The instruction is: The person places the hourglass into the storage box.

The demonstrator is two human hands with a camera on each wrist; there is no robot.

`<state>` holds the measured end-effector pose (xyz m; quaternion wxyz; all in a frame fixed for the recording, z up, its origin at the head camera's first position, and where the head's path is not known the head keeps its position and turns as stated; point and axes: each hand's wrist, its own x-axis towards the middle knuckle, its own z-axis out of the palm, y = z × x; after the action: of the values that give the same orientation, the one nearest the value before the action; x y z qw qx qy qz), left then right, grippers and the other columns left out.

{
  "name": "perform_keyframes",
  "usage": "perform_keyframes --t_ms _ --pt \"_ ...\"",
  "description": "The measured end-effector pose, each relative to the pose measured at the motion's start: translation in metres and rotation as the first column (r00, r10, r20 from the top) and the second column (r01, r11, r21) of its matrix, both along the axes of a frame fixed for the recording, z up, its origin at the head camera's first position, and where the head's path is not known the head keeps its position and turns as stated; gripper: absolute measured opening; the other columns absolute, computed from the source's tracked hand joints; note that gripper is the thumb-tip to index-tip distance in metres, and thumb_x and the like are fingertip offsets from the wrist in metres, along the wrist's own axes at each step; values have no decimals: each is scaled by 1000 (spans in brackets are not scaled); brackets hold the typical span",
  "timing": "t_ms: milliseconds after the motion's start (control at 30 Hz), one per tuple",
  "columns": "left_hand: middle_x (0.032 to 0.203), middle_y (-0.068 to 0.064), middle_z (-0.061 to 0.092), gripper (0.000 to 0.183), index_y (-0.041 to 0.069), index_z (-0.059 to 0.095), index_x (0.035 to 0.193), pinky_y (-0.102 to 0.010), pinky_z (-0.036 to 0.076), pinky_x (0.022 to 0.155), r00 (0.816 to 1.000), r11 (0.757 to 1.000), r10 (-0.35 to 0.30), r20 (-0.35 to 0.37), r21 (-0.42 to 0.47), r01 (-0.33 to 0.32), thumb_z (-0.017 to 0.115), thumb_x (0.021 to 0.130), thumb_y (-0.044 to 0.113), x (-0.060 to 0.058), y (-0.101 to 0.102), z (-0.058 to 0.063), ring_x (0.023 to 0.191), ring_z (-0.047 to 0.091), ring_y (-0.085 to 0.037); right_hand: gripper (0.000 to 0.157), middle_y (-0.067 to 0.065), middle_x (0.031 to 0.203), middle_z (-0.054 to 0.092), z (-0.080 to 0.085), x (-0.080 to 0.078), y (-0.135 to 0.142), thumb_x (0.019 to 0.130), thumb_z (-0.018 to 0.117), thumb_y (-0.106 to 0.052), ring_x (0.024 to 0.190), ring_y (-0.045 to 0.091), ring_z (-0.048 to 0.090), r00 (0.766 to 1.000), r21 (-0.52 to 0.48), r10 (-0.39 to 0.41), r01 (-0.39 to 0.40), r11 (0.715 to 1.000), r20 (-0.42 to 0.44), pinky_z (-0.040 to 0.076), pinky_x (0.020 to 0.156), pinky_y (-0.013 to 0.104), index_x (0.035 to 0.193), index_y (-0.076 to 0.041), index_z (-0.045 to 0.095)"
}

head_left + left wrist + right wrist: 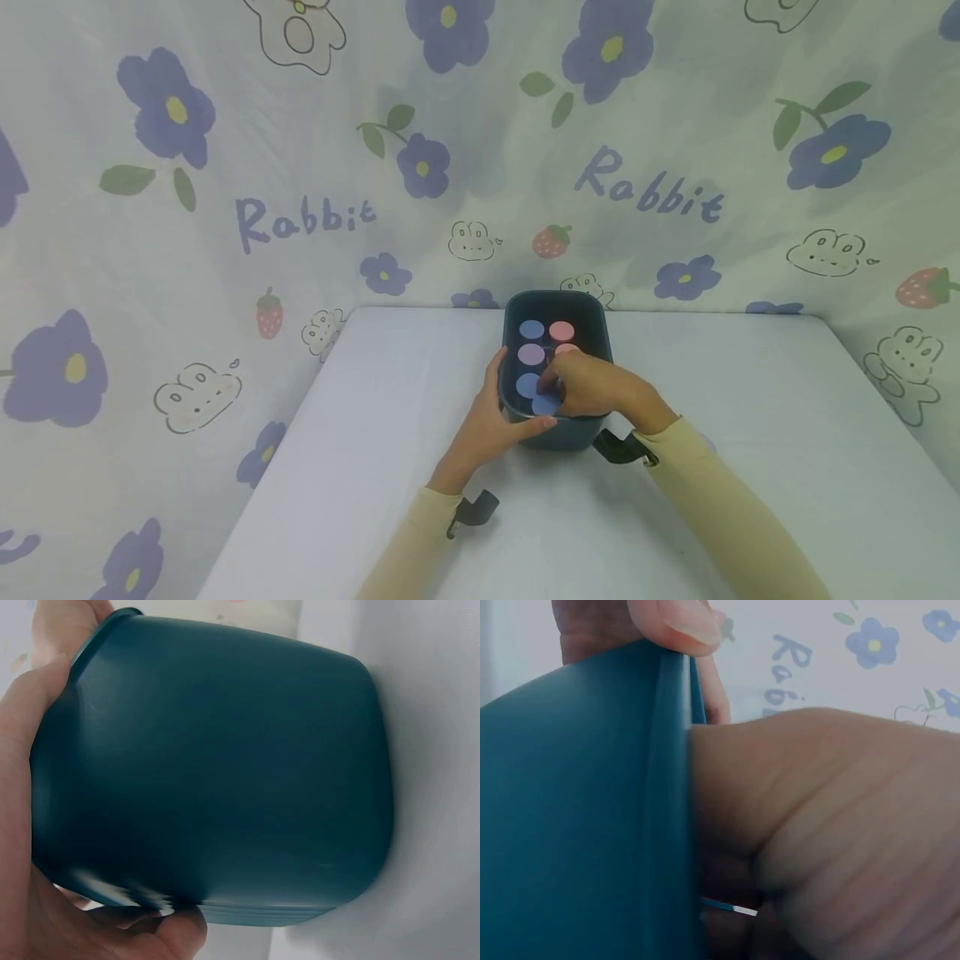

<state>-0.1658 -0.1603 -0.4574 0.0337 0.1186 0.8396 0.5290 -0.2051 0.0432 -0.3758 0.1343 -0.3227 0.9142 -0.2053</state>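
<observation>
A dark teal bin (pixel 558 433) stands on the white table, its far end close to the backdrop. My left hand (pixel 483 429) grips its near left corner, fingers along the left side and thumb across the front, just under the rim. Inside, several round-topped pieces show in two columns: a blue top (pixel 532 329), a pink top (pixel 561 331), a purple top (pixel 531 354) and others. My right hand (pixel 592 383) reaches over the right rim with curled fingers at a blue round piece (pixel 546 405) by the near end. In the right wrist view the bin wall hides its fingertips.
A small pale purple thing (pixel 708 444) lies on the table (pixel 360 417), mostly covered by the right sleeve (pixel 720 492). Behind the table hangs a cloth backdrop (pixel 510 167) printed with flowers and rabbits. Dark wrist mounts stick out from both wrists.
</observation>
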Motion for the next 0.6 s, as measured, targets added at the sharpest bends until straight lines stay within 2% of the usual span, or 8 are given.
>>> perform_keyframes --t_ms 300,600 --pt "172 7 25 123 41 6 164 -62 28 127 1000 1000 -3 6 2 3 86 73 63 1 0 2 157 32 -22 33 -1 84 75 1 -2 2 80 84 -1 67 9 58 998 -5 60 -60 998 -2 56 68 21 113 -7 79" --pt "171 8 27 123 40 6 164 -61 28 127 1000 1000 -6 -2 8 6 87 74 62 1 -1 2 156 34 -21 34 -1 82 75 3 0 1 80 85 -2 67 9 59 999 -28 39 -39 999 19 58 68 22 114 -7 78"
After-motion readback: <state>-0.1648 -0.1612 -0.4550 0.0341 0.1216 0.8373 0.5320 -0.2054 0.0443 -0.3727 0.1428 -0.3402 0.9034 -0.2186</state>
